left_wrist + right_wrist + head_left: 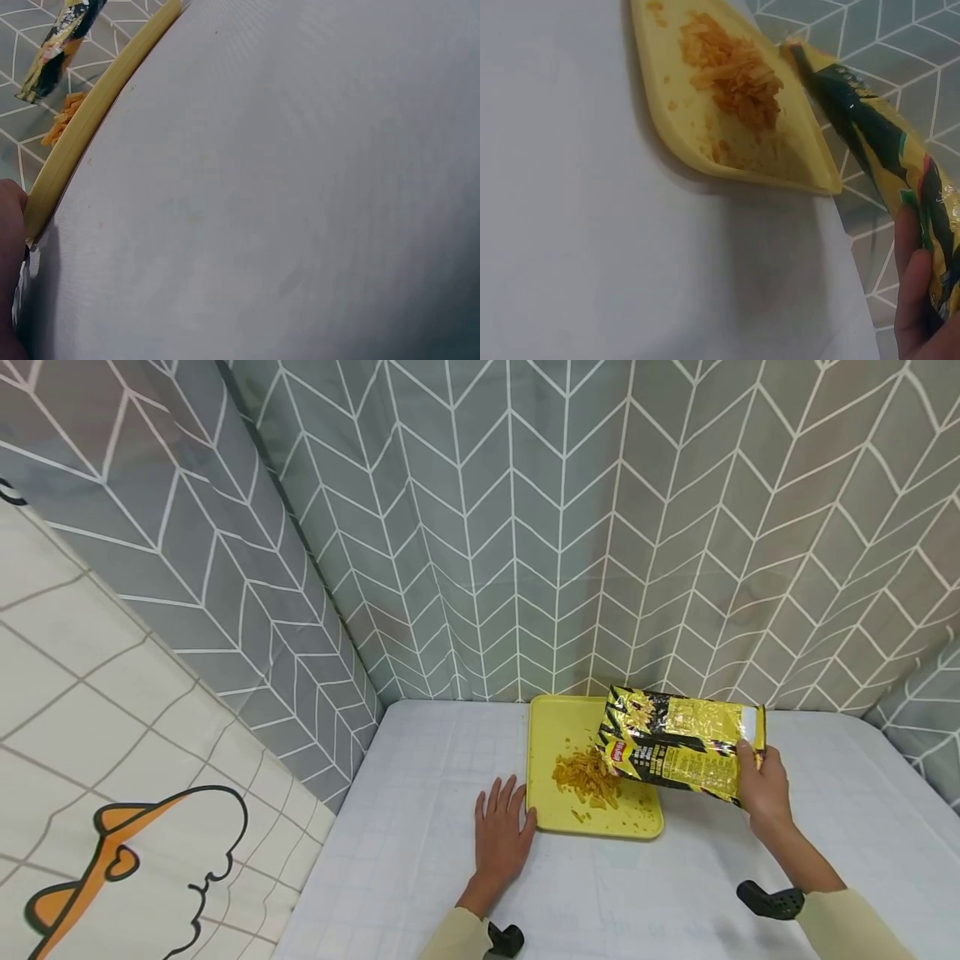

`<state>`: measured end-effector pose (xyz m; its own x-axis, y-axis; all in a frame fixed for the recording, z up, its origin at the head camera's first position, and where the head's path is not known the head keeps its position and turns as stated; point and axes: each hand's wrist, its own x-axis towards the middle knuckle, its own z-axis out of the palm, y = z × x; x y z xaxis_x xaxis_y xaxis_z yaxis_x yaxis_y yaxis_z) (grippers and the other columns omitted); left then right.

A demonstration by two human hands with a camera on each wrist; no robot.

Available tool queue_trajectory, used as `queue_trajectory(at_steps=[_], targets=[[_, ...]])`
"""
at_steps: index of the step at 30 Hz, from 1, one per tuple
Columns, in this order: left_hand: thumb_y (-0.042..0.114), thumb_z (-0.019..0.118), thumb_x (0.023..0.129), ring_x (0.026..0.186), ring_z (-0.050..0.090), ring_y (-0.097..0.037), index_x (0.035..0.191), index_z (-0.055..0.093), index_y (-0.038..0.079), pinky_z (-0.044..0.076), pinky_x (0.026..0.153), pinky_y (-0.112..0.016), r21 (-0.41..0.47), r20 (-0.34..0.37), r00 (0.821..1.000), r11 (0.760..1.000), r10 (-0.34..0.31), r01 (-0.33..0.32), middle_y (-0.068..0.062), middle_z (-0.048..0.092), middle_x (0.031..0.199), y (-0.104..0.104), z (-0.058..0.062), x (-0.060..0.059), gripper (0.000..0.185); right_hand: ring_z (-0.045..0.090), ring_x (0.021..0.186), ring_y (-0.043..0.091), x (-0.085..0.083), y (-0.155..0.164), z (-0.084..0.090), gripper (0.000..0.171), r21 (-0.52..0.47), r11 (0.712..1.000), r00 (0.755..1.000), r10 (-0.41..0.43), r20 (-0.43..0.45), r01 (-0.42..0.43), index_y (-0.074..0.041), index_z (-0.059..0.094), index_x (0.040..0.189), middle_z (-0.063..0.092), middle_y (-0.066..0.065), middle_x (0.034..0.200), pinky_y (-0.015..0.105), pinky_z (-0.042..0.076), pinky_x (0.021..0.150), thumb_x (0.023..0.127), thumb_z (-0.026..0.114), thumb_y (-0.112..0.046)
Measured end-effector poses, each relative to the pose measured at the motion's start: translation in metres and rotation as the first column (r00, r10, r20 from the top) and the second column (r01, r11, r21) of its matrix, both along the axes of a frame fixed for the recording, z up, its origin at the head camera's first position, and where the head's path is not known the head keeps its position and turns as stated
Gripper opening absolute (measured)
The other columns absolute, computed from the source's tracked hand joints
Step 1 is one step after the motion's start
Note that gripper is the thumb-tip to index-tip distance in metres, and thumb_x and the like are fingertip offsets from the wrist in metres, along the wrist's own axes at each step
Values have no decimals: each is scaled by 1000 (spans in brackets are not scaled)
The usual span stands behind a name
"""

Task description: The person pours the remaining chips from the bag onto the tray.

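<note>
A yellow tray [551,814] lies on the white tablecloth with a heap of orange snack sticks [587,774] on it. My right hand [761,785] grips the end of a yellow-and-black snack bag [678,742], held tilted with its mouth over the heap. My left hand [501,822] lies flat on the cloth, fingers straight, its fingertips against the tray's left edge. In the right wrist view the bag [870,139] hangs above the tray [799,174] and the sticks [735,75]. The left wrist view shows the tray's rim [82,135], sticks [64,120] and bag [56,41].
A grey chevron-patterned curtain [525,527] closes in the table at the back and both sides. A cream cloth with a cartoon print [112,827] hangs at the left. White tablecloth [660,893] stretches in front of the tray.
</note>
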<state>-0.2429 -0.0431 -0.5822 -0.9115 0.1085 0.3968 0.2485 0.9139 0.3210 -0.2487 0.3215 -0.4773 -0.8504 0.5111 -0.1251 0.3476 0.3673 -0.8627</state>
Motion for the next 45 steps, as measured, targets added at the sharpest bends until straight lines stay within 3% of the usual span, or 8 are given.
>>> queue_trajectory(at_steps=[8, 13, 18, 25, 28, 36, 41, 45], targets=[[40, 50, 105, 152, 41, -28, 144, 58, 18, 32, 124, -56, 8, 52, 999, 1000, -4, 4, -2, 51, 159, 1, 3, -1, 46, 49, 69, -7, 1, 0, 0, 74, -70, 997, 1000, -13, -19, 12, 4, 23, 153, 52, 17, 117, 22, 52, 58, 107, 19, -54], [42, 48, 106, 155, 37, -27, 147, 56, 19, 29, 126, -55, 5, 97, 995, 1000, -4, 3, 0, 48, 161, 0, 3, -1, 48, 47, 67, -5, 3, 1, 0, 72, 41, 999, 1000, -4, -15, 4, 7, 24, 153, 53, 25, 123, 22, 49, 55, 109, 19, -50], [40, 50, 105, 153, 40, -28, 145, 57, 18, 31, 124, -56, 10, 79, 997, 1000, -6, 5, -1, 50, 159, 0, 3, 0, 46, 51, 62, 1, 3, 0, -2, 72, 0, 1000, 999, -7, -38, 7, 5, 25, 150, 55, 16, 104, 29, 52, 50, 108, 19, -52], [39, 50, 105, 153, 40, -28, 145, 57, 18, 31, 125, -56, 3, 80, 997, 1000, -2, 2, -1, 50, 159, 0, 4, 0, 46, 53, 52, 11, 4, -2, -4, 70, 70, 997, 997, 16, -70, -11, 8, 28, 147, 57, 14, 90, 36, 52, 43, 108, 20, -51], [41, 49, 106, 154, 38, -28, 146, 56, 18, 30, 125, -56, 7, 88, 996, 1000, -5, 4, 0, 49, 160, 0, 3, -1, 47, 52, 55, 8, 4, -2, -1, 66, -34, 999, 997, -13, -76, 11, 4, 32, 141, 56, 1, 83, 32, 50, 44, 108, 21, -52], [42, 49, 106, 155, 37, -27, 146, 56, 19, 29, 126, -56, -3, 87, 996, 1000, -5, 5, 0, 48, 161, 1, 4, -1, 47, 53, 55, 9, 3, 1, -3, 73, 26, 1000, 998, -6, -55, 8, 3, 27, 152, 55, 8, 92, 35, 52, 45, 108, 20, -54], [42, 49, 105, 155, 37, -27, 146, 56, 19, 29, 126, -56, 1, 76, 997, 1000, -6, 6, 0, 48, 161, 1, 2, -2, 47, 52, 59, 4, 3, 2, -2, 73, -27, 999, 998, -22, -61, 20, 1, 27, 152, 53, -5, 87, 32, 51, 46, 107, 22, -56], [40, 51, 105, 153, 40, -28, 145, 57, 18, 31, 124, -56, 11, 46, 999, 1000, -8, 7, -1, 50, 159, 1, 0, -2, 46, 53, 58, 4, 3, 2, -3, 73, 23, 1000, 998, -16, -60, 18, 1, 27, 155, 56, 2, 93, 33, 52, 46, 108, 22, -55]])
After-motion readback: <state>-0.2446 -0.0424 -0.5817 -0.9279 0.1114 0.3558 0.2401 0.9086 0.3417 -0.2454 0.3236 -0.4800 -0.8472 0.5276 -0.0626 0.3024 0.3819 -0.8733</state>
